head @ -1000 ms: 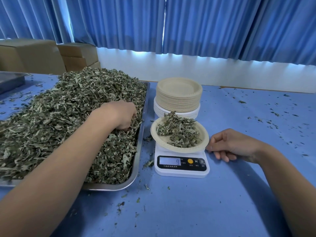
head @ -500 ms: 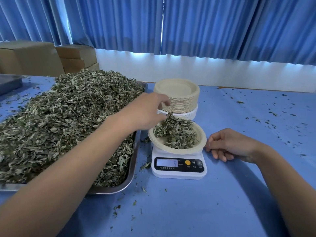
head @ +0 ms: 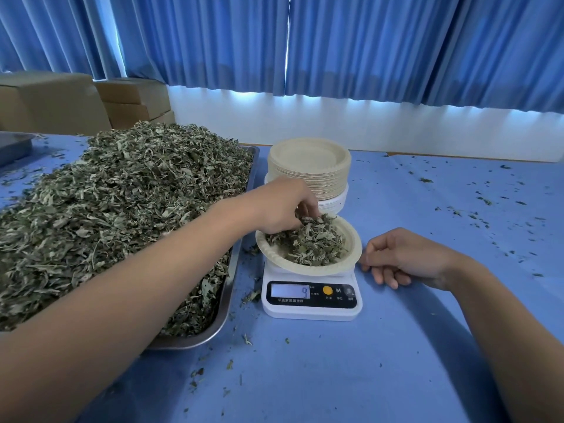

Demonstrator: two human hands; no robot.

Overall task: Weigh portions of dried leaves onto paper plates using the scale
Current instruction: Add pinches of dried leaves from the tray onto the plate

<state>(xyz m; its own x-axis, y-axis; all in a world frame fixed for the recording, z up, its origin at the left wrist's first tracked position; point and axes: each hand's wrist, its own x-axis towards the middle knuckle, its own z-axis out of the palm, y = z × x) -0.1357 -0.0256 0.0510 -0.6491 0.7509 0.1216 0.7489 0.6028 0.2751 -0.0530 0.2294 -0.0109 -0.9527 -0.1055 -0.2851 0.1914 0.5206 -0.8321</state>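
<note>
A: L hand (head: 283, 209), how far open, what's held?
B: Fingers are bent downward, tips buried in the portion of dried leaves (head: 314, 244). A small clump is pinched betw. thumb & fingers at the portion's 11 o'clock edge.
A: R hand (head: 403, 257)?
B: Laid on the counter (head: 335, 377) at 3 o'clock of the scale (head: 311, 311), fingers loosely curled, nothing held. The index tip is seen just beside the paper plate (head: 354, 239) rim; contact can't be told.
A: The portion itself?
B: Grey-green, crumpled, heaped in the plate's middle, w/ bare rim showing at 3 and 6 o'clock. The plate is centred on the scale's top, and a "9" is shown on the display (head: 290, 290).
A: Supply?
B: A big leaf pile (head: 122, 209) is heaped in a metal tray (head: 225, 300) at 9 o'clock of the scale, w/ the L forearm crossed over its near corner. The plate stack (head: 308, 166) is set at 12 o'clock, close behind. Crumbs are scattered over the blue counter.
</note>
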